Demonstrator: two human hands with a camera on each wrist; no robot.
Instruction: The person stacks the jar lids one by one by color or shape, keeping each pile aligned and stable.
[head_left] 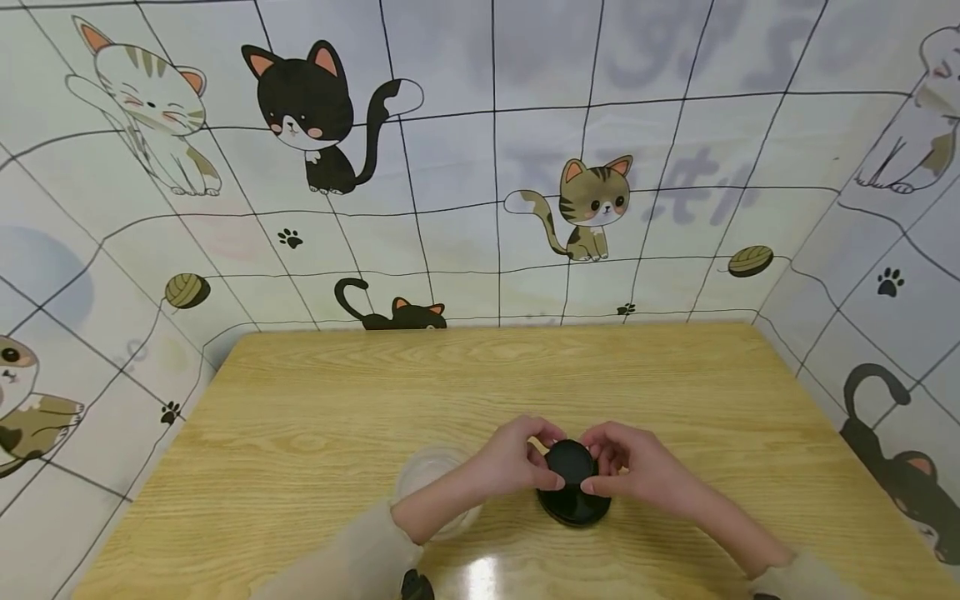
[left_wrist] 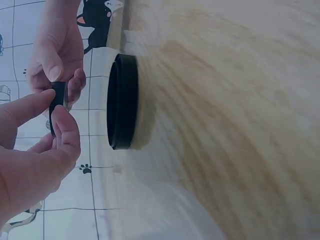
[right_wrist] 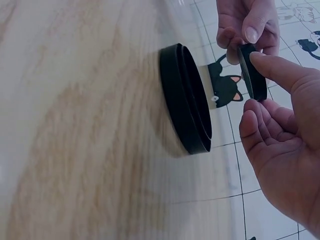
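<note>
A small black round disc (head_left: 572, 461) with a thin rim is held up by both hands. The thumb and fingers of my left hand (head_left: 517, 458) pinch its left side, while my right hand (head_left: 637, 467) pinches the right side. Seen edge-on in the left wrist view, the small disc (left_wrist: 58, 95) is clear of the table. Below it a larger black round lid (head_left: 573, 510) lies on the table. The right wrist view shows this larger lid (right_wrist: 182, 100) with a raised rim and a hollow upper side.
A clear round container (head_left: 420, 468) stands left of the lids, partly hidden by the left forearm. All this is on a wood-grain table (head_left: 337, 400). Behind and beside the table hangs a white gridded cloth (head_left: 457, 167) printed with cats.
</note>
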